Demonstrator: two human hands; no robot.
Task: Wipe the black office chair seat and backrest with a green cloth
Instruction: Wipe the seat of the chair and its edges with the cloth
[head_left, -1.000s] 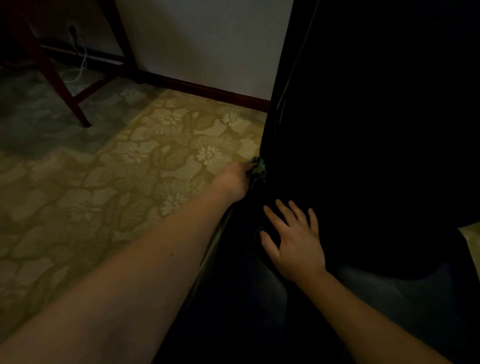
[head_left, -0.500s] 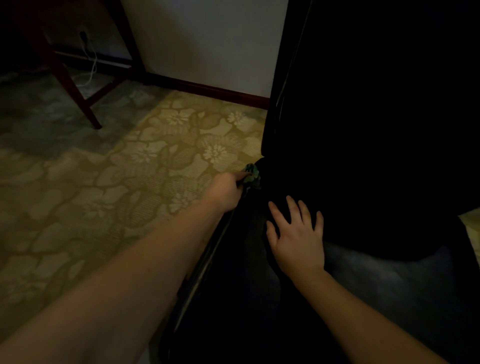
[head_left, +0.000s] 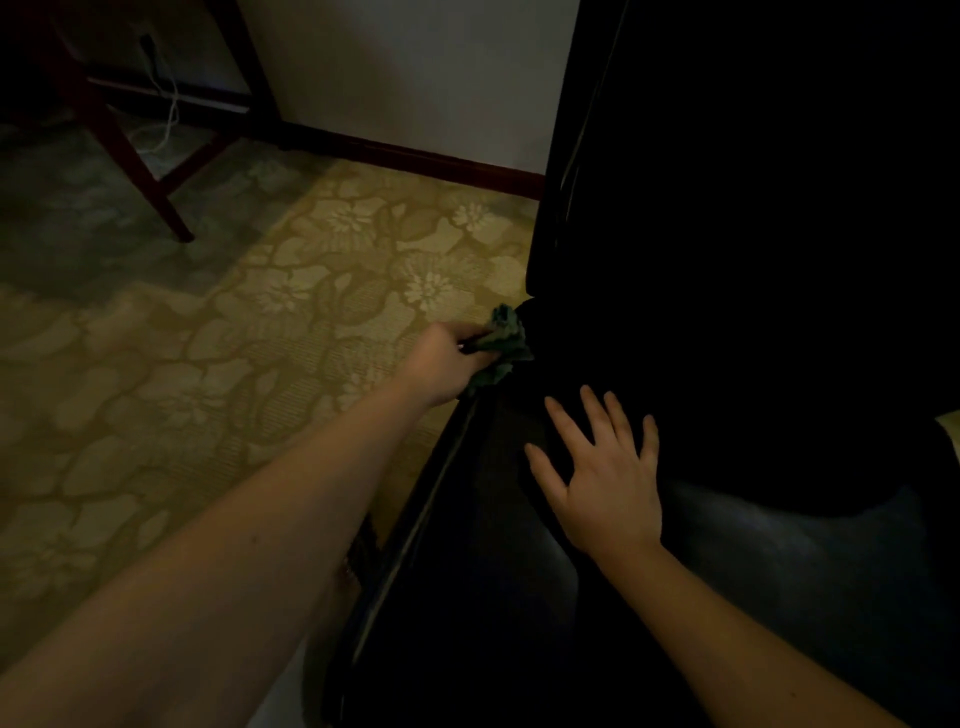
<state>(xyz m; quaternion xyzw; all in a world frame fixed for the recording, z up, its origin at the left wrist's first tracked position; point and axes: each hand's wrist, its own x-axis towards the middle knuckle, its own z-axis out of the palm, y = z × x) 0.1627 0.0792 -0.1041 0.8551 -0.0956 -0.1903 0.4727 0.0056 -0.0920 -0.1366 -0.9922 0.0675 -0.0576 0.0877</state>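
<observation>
The black office chair fills the right half of the dim view, its tall backrest (head_left: 753, 234) rising above the seat (head_left: 519, 597). My left hand (head_left: 441, 364) grips a bunched green cloth (head_left: 504, 338) against the chair's left edge, where backrest and seat meet. My right hand (head_left: 602, 478) lies flat with fingers spread on the seat at the foot of the backrest. Most of the chair's surface is too dark to make out.
Yellow-green floral carpet (head_left: 234, 364) covers the floor on the left. A dark red wooden furniture leg (head_left: 140, 161) stands at the upper left, with a white cable (head_left: 169, 111) behind it. A white wall with a dark baseboard (head_left: 415, 156) runs behind.
The left hand has drawn back slightly from the chair's edge and more of the green cloth shows. The right hand stays flat on the seat. The view has shifted a little.
</observation>
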